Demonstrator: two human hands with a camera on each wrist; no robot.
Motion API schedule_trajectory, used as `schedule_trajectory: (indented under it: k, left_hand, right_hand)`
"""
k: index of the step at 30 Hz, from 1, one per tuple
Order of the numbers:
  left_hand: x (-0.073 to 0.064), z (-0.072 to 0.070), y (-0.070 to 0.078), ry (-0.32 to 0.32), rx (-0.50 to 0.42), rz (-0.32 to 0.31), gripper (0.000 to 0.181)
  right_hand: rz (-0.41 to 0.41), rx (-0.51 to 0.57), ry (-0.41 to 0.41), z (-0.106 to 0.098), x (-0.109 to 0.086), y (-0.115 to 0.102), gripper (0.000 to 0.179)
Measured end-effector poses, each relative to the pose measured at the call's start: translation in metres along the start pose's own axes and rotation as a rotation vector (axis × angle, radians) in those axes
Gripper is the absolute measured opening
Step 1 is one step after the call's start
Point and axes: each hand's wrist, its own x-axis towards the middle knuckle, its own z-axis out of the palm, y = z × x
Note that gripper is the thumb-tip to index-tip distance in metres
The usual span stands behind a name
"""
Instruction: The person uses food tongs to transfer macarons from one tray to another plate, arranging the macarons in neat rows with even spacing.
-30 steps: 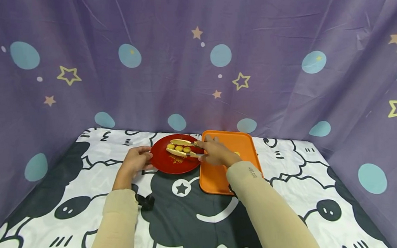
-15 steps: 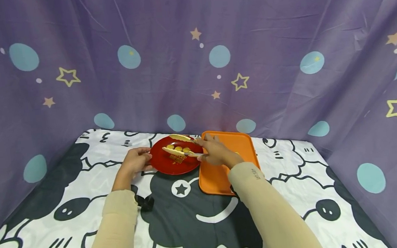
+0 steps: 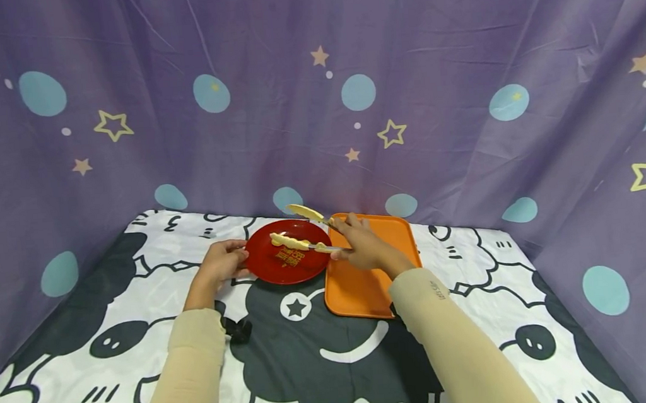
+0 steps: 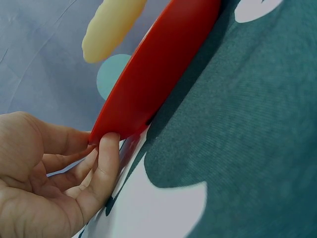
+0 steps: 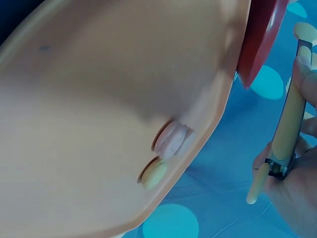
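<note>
Left hand with pinched red plate, right hand round tongs, perhaps macarons in tray.

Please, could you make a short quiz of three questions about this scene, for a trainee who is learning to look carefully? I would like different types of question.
1. Which view shows small rounded pieces lying in the orange tray?
A) Head
B) Left wrist
C) Right wrist

2. Look at the tongs in the right hand. True or false: their two tips are pressed together.

3. Fill in the gap: the left hand pinches the rim of the ____.

Key:
1. C.
2. False; the head view shows the tips spread apart.
3. Red plate.
</note>
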Motion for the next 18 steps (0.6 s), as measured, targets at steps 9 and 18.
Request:
schedule_trajectory:
  k: [9,18]
  left_hand:
    - [0.002,0.0,-0.002,-0.013,-0.017,0.012,0.045]
    - [0.001,0.0,0.0,-0.004,-0.011,-0.011,0.046]
  right_hand:
    - [0.031,-0.007,0.009,-0.007,-0.018,0.013,0.078]
    - [0.051,-0.017,0.023,-0.016,-0.038,0.024,0.085]
